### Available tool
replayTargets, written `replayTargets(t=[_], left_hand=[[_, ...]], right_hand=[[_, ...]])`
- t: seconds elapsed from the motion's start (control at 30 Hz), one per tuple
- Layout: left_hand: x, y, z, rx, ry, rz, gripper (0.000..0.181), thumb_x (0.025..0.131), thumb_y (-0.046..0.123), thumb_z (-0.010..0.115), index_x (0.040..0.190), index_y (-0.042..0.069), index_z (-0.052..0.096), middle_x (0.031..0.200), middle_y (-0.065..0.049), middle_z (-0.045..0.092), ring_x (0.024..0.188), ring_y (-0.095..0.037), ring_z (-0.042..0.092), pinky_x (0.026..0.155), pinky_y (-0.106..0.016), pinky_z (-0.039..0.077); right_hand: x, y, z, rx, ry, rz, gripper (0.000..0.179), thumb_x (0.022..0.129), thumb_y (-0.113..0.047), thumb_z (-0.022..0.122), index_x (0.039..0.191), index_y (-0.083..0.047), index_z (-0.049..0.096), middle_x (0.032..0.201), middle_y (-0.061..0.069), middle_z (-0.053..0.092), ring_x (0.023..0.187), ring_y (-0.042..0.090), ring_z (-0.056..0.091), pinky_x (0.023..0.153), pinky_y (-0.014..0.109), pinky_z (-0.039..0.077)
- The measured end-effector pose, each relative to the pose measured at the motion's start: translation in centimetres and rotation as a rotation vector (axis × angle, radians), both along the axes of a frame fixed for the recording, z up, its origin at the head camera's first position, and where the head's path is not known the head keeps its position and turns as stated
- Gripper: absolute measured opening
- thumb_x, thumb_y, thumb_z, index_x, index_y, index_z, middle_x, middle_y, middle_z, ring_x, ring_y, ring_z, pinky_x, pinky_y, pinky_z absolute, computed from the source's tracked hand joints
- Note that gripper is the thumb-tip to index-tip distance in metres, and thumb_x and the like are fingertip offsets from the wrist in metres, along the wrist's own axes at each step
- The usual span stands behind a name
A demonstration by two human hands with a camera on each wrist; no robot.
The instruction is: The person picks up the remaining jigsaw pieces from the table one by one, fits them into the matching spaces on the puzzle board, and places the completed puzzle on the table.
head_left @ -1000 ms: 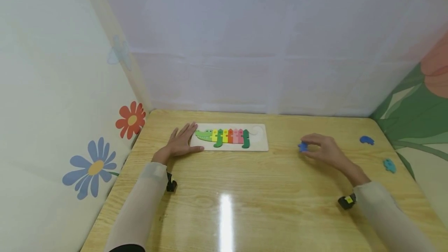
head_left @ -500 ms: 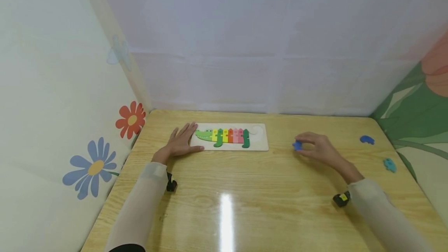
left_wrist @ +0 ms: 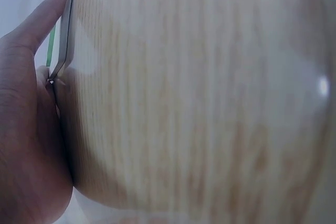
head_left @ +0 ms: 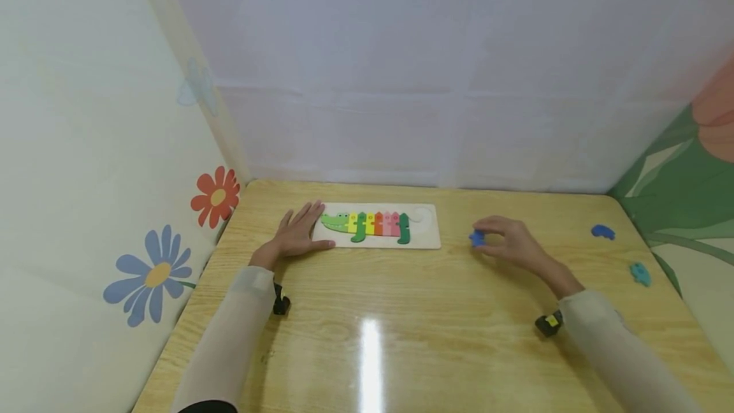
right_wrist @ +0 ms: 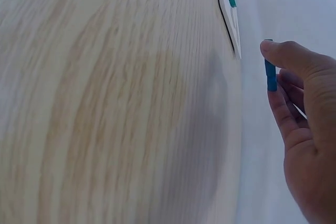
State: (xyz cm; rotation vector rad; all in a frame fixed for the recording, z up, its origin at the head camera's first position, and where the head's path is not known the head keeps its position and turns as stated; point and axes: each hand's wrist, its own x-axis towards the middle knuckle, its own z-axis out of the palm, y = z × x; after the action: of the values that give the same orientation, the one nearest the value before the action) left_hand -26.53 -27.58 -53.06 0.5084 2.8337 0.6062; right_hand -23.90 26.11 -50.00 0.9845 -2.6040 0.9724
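A crocodile puzzle board (head_left: 375,242) lies near the back of the table, with a green head and several yellow, green, orange, pink and dark green pieces set in it. At its right end a bare tail recess (head_left: 422,220) shows. My left hand (head_left: 295,233) rests on the board's left end with fingers spread; in the left wrist view its thumb (left_wrist: 44,19) lies along the board's near edge. To the right of the board, my right hand (head_left: 510,244) pinches a blue puzzle piece (head_left: 478,238) between thumb and fingers. The right wrist view shows that piece edge-on, raised above the table.
A dark blue curved puzzle piece (head_left: 603,231) and a teal puzzle piece (head_left: 640,274) lie on the table (head_left: 447,336) at the far right. A pale curtain (head_left: 355,81) hangs behind the back edge, and flower-printed cloths stand at both sides.
My right hand has moved left toward the board, carrying the blue puzzle piece. The left hand and the board have stayed in place.
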Motion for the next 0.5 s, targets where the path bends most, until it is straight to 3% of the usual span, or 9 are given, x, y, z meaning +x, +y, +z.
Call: replayTargets(t=[0.5], left_hand=[[0.4,0.3,0.8,-0.019,-0.005,0.001,0.114,0.093,0.072,0.063,0.171,0.006,0.011,0.178,-0.015,0.006,0.165,-0.037,0.000,0.127,-0.065,-0.006]], right_hand=[[-0.8,-1.9,-0.1,-0.016,-0.042,0.022,0.047,0.076,0.002,0.093,0.120,0.007,0.075,0.118,0.021,0.076,0.107,0.040,0.074,0.096,0.057,0.057]])
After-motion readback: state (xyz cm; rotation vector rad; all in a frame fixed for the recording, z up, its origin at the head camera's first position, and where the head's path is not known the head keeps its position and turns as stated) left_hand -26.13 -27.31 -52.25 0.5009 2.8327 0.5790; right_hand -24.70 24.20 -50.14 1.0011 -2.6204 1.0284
